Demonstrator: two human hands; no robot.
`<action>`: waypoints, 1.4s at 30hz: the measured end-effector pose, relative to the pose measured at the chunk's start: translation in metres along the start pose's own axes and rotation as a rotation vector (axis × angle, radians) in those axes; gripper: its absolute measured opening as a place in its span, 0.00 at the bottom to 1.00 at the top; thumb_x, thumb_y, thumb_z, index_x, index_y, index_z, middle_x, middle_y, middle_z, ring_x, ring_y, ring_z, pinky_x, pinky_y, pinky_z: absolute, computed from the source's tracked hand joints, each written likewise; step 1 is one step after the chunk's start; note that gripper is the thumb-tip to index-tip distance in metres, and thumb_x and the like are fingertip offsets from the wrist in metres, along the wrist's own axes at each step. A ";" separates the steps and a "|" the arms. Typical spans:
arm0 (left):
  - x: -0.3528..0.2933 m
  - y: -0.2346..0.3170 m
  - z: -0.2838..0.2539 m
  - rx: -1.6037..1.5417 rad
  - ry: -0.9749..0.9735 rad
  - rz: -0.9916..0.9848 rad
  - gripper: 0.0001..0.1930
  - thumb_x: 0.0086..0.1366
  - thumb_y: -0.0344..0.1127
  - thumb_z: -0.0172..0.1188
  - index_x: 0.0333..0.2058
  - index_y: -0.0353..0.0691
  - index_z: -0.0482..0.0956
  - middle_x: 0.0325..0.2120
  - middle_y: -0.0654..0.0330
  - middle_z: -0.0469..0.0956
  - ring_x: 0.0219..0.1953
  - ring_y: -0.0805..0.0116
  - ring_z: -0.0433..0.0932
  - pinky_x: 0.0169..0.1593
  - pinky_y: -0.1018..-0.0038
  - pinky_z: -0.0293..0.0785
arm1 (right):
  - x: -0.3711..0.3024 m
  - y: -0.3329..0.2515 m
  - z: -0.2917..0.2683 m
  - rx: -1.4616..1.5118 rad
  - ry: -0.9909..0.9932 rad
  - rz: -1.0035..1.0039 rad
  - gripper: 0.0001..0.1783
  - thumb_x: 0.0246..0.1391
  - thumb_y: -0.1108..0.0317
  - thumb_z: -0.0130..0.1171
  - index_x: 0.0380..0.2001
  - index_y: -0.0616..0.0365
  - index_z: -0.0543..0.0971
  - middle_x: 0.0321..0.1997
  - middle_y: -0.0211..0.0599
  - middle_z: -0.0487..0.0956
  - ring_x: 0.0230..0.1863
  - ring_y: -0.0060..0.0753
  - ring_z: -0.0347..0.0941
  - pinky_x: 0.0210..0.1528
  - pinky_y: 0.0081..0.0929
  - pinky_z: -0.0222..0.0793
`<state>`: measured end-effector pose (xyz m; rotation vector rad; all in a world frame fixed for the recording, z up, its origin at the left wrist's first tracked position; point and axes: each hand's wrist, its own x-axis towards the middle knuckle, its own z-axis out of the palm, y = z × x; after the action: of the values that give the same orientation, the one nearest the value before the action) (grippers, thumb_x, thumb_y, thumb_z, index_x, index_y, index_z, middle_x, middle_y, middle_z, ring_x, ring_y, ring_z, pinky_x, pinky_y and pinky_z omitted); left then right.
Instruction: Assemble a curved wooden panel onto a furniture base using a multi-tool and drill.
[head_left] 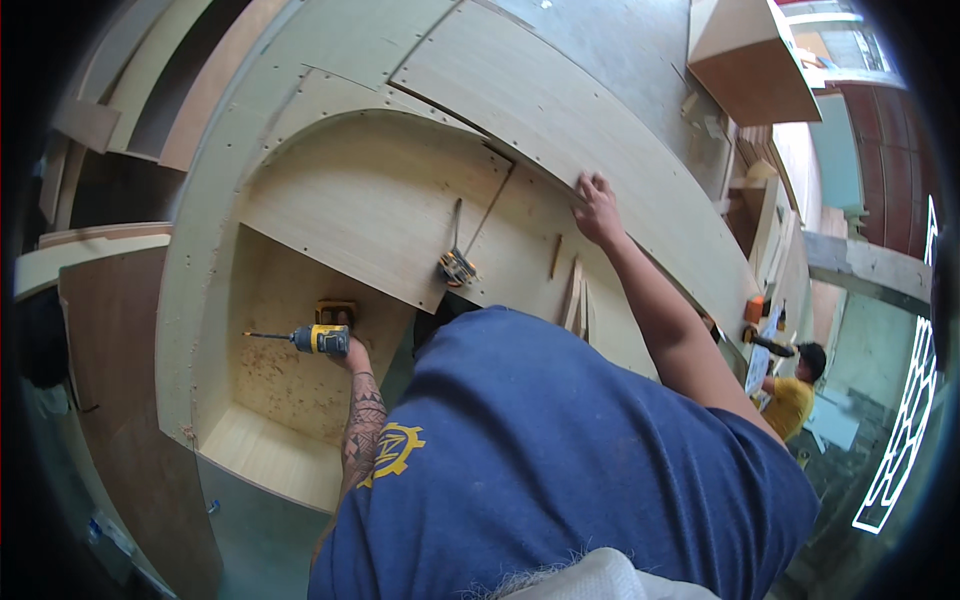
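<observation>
My left hand [355, 354] is closed around the grip of a yellow-and-black cordless drill [322, 340]. Its bit points left, over the open recess of a large plywood cabinet [205, 300]. My right hand [600, 212] reaches ahead to the edge of a long plywood panel [560, 110], fingers bent over that edge. Between my hands, a second yellow-and-black power tool [457, 268] with a long thin bit rests on the curved-top plywood board [350, 190]. Screw holes or screw heads dot the edges of the boards.
Narrow wood strips [574, 295] lie inside the cabinet, right of the second tool. Sawdust marks the recess floor [290, 375]. Brown boards [130, 350] stand at the left. A plywood box [750, 65] sits at far right, and a person in yellow [788, 400] works with a drill [768, 343].
</observation>
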<state>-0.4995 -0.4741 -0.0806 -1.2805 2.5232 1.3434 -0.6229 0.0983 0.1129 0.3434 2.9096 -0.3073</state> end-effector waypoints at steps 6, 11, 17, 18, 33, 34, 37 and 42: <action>-0.002 -0.007 0.004 0.128 0.039 0.027 0.28 0.63 0.51 0.76 0.47 0.29 0.82 0.42 0.46 0.86 0.43 0.53 0.84 0.50 0.56 0.77 | -0.006 -0.004 -0.016 0.090 0.091 0.098 0.34 0.57 0.63 0.67 0.67 0.56 0.73 0.68 0.52 0.72 0.69 0.58 0.67 0.71 0.45 0.65; -0.046 0.011 0.002 -0.249 -0.026 -0.240 0.21 0.67 0.47 0.71 0.44 0.32 0.80 0.38 0.52 0.84 0.37 0.61 0.83 0.42 0.63 0.79 | 0.000 0.015 -0.032 0.292 0.105 0.066 0.28 0.60 0.62 0.66 0.63 0.56 0.78 0.65 0.50 0.75 0.67 0.54 0.70 0.68 0.42 0.69; -0.196 0.177 0.025 -0.165 -0.477 0.196 0.16 0.71 0.43 0.68 0.32 0.38 0.76 0.22 0.69 0.71 0.26 0.77 0.71 0.31 0.74 0.75 | 0.039 0.076 -0.044 0.229 0.273 -0.037 0.29 0.58 0.60 0.70 0.61 0.55 0.79 0.63 0.57 0.76 0.66 0.58 0.70 0.65 0.44 0.72; -0.217 0.201 0.036 -0.173 -0.604 0.208 0.16 0.69 0.44 0.69 0.33 0.37 0.77 0.21 0.66 0.73 0.25 0.76 0.72 0.31 0.71 0.76 | 0.051 0.084 -0.043 0.200 0.270 -0.027 0.31 0.58 0.57 0.71 0.62 0.54 0.79 0.65 0.62 0.73 0.68 0.61 0.67 0.67 0.48 0.69; -0.282 0.263 0.189 0.409 -0.659 0.792 0.17 0.71 0.34 0.58 0.55 0.41 0.70 0.43 0.45 0.79 0.40 0.38 0.82 0.41 0.51 0.82 | 0.123 0.129 -0.028 0.090 0.258 0.376 0.52 0.60 0.26 0.51 0.79 0.41 0.55 0.83 0.59 0.47 0.83 0.59 0.37 0.81 0.55 0.26; -0.268 0.264 0.188 0.381 -0.620 0.752 0.15 0.70 0.33 0.58 0.54 0.40 0.72 0.39 0.46 0.79 0.37 0.43 0.83 0.39 0.55 0.82 | 0.124 0.128 -0.030 0.079 0.261 0.392 0.52 0.60 0.27 0.52 0.79 0.41 0.55 0.82 0.59 0.48 0.83 0.59 0.38 0.81 0.56 0.27; -0.223 0.280 0.183 0.046 -0.521 0.464 0.06 0.73 0.33 0.57 0.43 0.38 0.73 0.29 0.54 0.80 0.29 0.62 0.84 0.33 0.67 0.81 | 0.121 0.133 -0.030 0.063 0.292 0.363 0.52 0.60 0.29 0.54 0.79 0.41 0.55 0.82 0.59 0.49 0.82 0.60 0.39 0.81 0.57 0.29; -0.109 0.351 0.181 -0.826 -0.136 0.172 0.10 0.76 0.38 0.55 0.42 0.39 0.66 0.33 0.52 0.82 0.28 0.61 0.85 0.34 0.67 0.85 | 0.124 0.133 -0.029 0.053 0.304 0.340 0.50 0.61 0.30 0.54 0.79 0.41 0.56 0.81 0.58 0.50 0.82 0.58 0.39 0.81 0.56 0.29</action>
<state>-0.7218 -0.1723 0.0849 -0.9652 2.0606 2.5623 -0.7129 0.2575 0.0902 0.9556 3.0585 -0.2994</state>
